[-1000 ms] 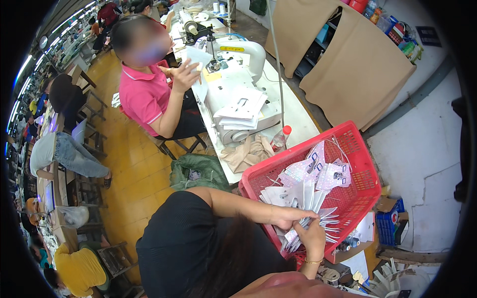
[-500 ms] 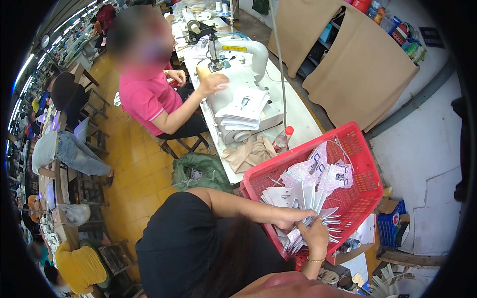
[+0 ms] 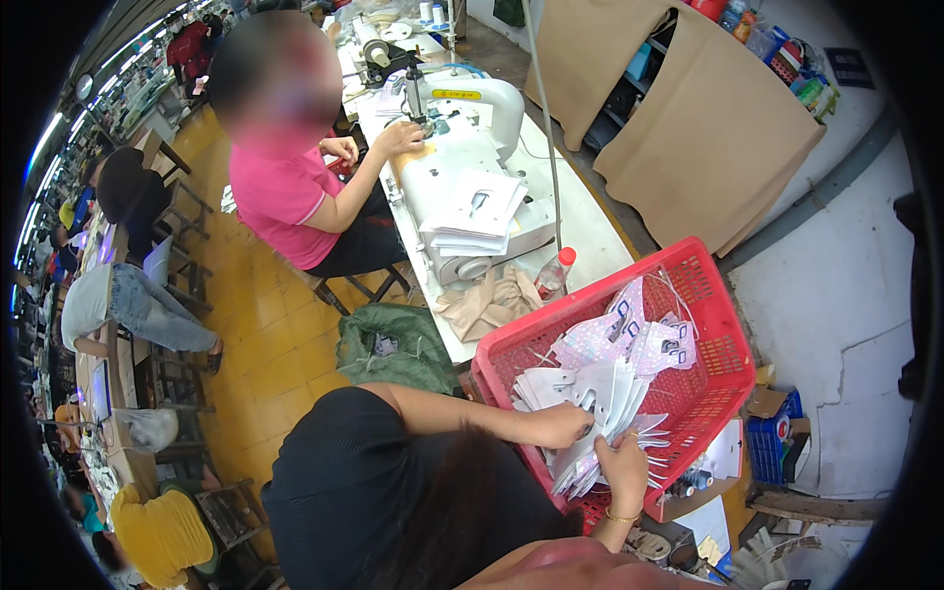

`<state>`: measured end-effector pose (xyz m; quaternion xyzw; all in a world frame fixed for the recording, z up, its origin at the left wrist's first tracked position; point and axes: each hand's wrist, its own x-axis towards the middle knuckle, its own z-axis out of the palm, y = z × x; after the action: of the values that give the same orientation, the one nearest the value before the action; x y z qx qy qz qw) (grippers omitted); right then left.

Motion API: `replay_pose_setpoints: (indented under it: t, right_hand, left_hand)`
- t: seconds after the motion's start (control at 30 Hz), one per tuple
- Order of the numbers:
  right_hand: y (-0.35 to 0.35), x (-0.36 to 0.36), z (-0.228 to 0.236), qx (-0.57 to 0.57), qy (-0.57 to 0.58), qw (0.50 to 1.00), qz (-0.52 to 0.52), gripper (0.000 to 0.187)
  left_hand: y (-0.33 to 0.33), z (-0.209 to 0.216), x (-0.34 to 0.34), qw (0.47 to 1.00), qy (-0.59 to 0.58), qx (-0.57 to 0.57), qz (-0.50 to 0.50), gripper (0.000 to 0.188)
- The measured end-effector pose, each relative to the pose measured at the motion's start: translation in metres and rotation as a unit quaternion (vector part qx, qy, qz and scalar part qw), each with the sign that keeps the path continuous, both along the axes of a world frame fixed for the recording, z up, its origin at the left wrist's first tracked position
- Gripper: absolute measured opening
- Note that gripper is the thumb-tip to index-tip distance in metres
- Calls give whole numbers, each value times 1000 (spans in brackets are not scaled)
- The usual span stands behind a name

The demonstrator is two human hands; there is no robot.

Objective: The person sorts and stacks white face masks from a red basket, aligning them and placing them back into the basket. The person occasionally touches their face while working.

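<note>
A bundle of flat white cut pieces [image 3: 615, 386] with small dark cut-outs stands fanned inside the red plastic basket [image 3: 723, 329]. My left hand [image 3: 560, 426] lies over the left side of the bundle, its fingers curled closed; what is in them is hidden. On the right, my right hand [image 3: 622, 464], a gold bracelet at its wrist, grips the edges of the white pieces between thumb and fingers. Pink-and-white patterned pieces [image 3: 629, 329] lie behind the bundle in the same basket.
Beyond the basket is a white table with a sewing machine [image 3: 506, 113], a stack of white pieces [image 3: 477, 208], beige cloth [image 3: 492, 303] and a red-capped bottle [image 3: 556, 272]. A co-worker in pink [image 3: 285, 202] sits there. A green sack [image 3: 393, 344] stands on the floor.
My left hand has drawn back leftward, away from my right hand, and its fingers have curled. My right hand stays on the white pieces. The co-worker's hand has moved toward the machine's needle area.
</note>
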<state>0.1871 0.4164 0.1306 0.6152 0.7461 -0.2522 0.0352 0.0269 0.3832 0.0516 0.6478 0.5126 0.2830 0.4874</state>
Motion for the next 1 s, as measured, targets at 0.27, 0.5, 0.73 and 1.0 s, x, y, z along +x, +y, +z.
replay_pose_setpoints:
  t: [0.27, 0.5, 0.73, 1.0]
  right_hand:
    - [-6, 8, -10, 58, 19, 998, 3, 38]
    - [-8, 6, -10, 46, 25, 999, -11, 38]
    - [-9, 6, -11, 24, 33, 999, -17, 36]
    - [-11, 7, -7, 18, 33, 999, -11, 36]
  left_hand:
    - [18, 3, 4, 997, 73, 37, -14, 20]
    - [24, -6, 5, 996, 90, 16, -15, 24]
    - [20, -1, 10, 996, 81, -24, 26, 22]
    - [23, -19, 6, 995, -29, -93, 6, 36]
